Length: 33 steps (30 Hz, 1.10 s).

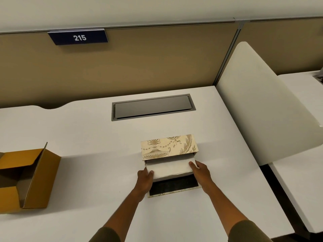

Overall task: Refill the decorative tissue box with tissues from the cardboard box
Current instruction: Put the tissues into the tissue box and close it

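Observation:
The decorative tissue box [167, 145], cream with gold urn and leaf patterns, lies near the middle of the white desk [87, 133] with its open side toward me. Its flap [173, 188], dark inside, lies flat on the desk in front of it. A stack of white tissues [170, 167] sits half inside the opening. My left hand [145, 178] grips the stack's left end and my right hand [201, 172] grips its right end. The open brown cardboard box [26, 179] stands at the desk's left edge, well away from both hands.
A grey cable hatch [153, 107] is set into the desk behind the tissue box. A tan partition with a "215" sign [79, 37] rises at the back. A white divider panel [262, 109] stands on the right, with another desk beyond it.

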Each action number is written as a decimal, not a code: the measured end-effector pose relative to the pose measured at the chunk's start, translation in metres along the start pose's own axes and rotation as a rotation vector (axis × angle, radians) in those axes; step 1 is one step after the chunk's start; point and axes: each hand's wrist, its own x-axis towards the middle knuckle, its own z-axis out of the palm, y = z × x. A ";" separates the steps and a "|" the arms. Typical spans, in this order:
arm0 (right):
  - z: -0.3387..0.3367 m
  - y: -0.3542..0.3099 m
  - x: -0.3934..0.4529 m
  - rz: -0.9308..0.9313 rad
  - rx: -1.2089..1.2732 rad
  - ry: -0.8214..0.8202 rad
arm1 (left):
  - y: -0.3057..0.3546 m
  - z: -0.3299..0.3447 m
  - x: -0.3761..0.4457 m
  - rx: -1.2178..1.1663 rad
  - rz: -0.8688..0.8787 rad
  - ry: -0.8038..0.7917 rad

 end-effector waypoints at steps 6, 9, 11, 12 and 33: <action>0.001 -0.001 0.002 0.004 -0.100 0.023 | 0.004 -0.001 0.003 0.009 -0.019 0.002; 0.001 -0.002 0.001 0.002 -0.116 0.030 | 0.005 0.000 0.002 0.005 -0.015 0.016; 0.001 -0.003 0.000 -0.005 -0.140 0.033 | 0.006 0.000 0.002 -0.006 -0.006 0.029; 0.001 -0.004 0.000 -0.009 -0.149 0.033 | 0.007 0.000 0.002 -0.015 -0.007 0.035; -0.039 -0.097 0.025 -0.266 -0.256 -0.055 | 0.045 -0.032 -0.006 -0.006 0.440 0.297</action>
